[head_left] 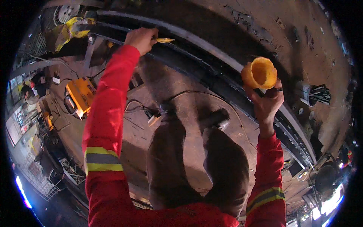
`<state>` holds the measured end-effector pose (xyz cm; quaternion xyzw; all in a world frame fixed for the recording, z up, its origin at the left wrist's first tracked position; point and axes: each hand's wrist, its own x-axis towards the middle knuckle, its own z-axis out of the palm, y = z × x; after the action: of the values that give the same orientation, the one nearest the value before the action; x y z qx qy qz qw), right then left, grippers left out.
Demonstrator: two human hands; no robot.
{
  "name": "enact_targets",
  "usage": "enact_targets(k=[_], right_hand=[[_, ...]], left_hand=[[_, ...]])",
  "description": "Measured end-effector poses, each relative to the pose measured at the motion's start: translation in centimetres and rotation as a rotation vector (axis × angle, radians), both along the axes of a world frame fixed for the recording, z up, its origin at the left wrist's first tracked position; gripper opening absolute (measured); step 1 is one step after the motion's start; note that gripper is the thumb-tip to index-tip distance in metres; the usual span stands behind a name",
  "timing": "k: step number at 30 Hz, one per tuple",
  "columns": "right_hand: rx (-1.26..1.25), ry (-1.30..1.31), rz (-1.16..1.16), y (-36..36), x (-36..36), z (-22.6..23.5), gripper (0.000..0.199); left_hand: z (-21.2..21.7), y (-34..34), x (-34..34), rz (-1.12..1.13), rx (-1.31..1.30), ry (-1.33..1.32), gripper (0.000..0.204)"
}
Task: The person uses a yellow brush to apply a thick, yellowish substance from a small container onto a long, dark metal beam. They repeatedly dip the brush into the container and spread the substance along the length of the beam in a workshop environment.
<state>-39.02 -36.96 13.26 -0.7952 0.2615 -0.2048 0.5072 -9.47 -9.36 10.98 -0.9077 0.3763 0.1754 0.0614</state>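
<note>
Here's the orange cup [263, 73], up above the right-hand stretch of the long beam [215, 73], its round mouth facing the camera! The rim is uneven, the wall tapers inward, and the inside glows yellow-orange, blotchy and stained. Over the beam's left half there's the yellow piece [165, 40], a slim, flat sliver with a narrow tip; whether it touches the beam, I can't tell.

And that beam: dark metal, long edges bowed by the lens, a paler grey strip along its far side, rough specks toward its right end. Beyond it, on brown, scuffed floor [332, 49], sits a grey bucket [303, 92] with thin dark rods [319, 94] poking out sideways. On the near side, toward the beam's left end, there's a boxy orange machine [80, 94].

Now the fingers! The left hand [140, 40] pinches the yellow piece, fingertips drawn tight together. The right hand [266, 100] wraps the cup from below, fingers spread around its wall, partly hidden behind it.
</note>
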Motion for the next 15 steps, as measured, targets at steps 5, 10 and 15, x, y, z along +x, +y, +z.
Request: enact_targets(k=[5, 10, 15], right_hand=[[-0.014, -0.243, 0.04, 1.5, 3.7, -6.4, 0.052], [-0.149, -0.254, 0.009, 2.3, 7.7, -10.3, 0.054], [-0.07, -0.334, 0.134, 1.8, 9.0, -12.3, 0.053]], left_hand=[[0.2, 0.1, 3.5, -0.016, -0.126, 0.499, 0.018], [-1.4, 3.0, -0.8, -0.073, -0.476, 0.476, 0.018], [-8.8, 3.8, -11.0, -0.052, -0.706, -0.056, 0.013]])
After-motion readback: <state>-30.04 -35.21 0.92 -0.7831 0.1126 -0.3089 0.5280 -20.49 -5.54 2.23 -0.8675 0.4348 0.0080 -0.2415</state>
